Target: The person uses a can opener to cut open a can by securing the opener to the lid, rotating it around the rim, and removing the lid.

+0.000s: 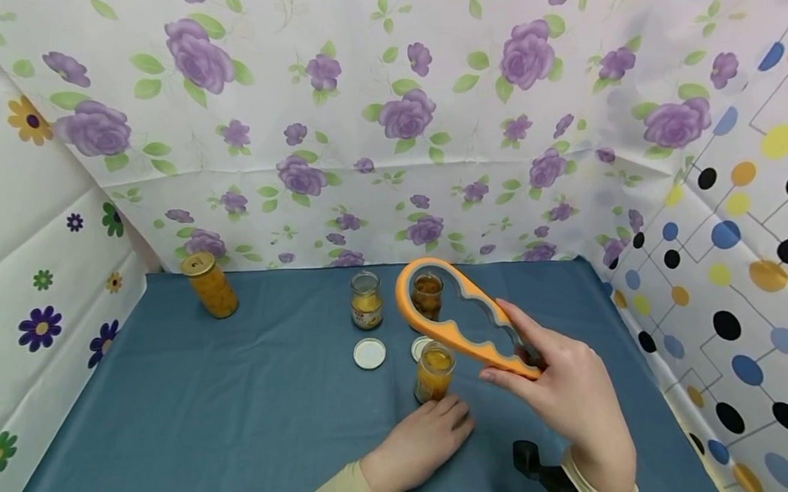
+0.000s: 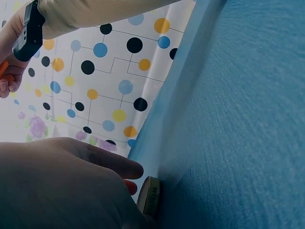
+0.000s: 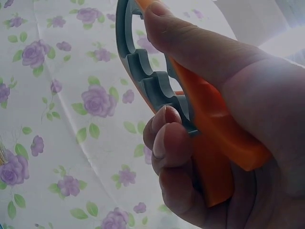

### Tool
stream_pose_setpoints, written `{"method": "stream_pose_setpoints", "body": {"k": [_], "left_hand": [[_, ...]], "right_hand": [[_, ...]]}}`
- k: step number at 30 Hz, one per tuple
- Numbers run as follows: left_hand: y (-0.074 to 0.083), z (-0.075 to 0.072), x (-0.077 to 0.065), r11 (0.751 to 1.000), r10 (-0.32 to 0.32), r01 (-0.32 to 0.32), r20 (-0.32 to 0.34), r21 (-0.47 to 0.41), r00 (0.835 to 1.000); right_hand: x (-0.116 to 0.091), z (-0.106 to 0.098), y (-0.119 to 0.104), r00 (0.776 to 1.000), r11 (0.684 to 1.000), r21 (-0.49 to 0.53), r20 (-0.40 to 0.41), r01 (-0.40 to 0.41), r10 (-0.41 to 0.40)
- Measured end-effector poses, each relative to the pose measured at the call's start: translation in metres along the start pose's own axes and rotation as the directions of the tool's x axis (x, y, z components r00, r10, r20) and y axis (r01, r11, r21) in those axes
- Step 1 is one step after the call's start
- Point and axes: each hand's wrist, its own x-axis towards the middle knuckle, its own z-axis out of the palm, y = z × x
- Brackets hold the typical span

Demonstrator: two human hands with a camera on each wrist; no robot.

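Note:
My right hand point(image 1: 572, 377) grips the handles of an orange jar opener point(image 1: 479, 350) with a grey toothed inner lining. Its wide loop hangs over the table, and in the head view it overlaps an open jar of dark contents point(image 1: 427, 302). Curled low at the table, my left hand point(image 1: 423, 437) is just in front of an open glass jar point(image 1: 433, 380) of yellow-orange food. The left wrist view shows a jar lid point(image 2: 151, 198) close against the table, held at the thumb and fingers; the hand hides it in the head view.
Another open jar point(image 1: 366, 304) with yellow contents stands further back. One white-faced lid point(image 1: 369, 354) lies before it, and a second lid point(image 1: 420, 348) is partly behind the near jar. A gold-lidded jar point(image 1: 212, 286) stands far left. Patterned sheets point(image 1: 347, 123) wall the blue-covered table point(image 1: 255, 418).

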Motion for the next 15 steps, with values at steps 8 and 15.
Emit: {"method": "stream_pose_setpoints", "body": {"k": [8,15], "left_hand": [[-0.003,-0.006,0.001,0.994,0.023,-0.017,0.055,-0.104,0.998],[-0.008,-0.012,0.002,0.976,0.035,-0.016,0.083,-0.216,0.996]], "right_hand": [[0.0,0.0,0.0,1.0,1.0,-0.002,0.002,-0.005,0.005],[0.0,0.0,0.001,1.0,1.0,-0.006,0.004,0.0,0.0]]}}
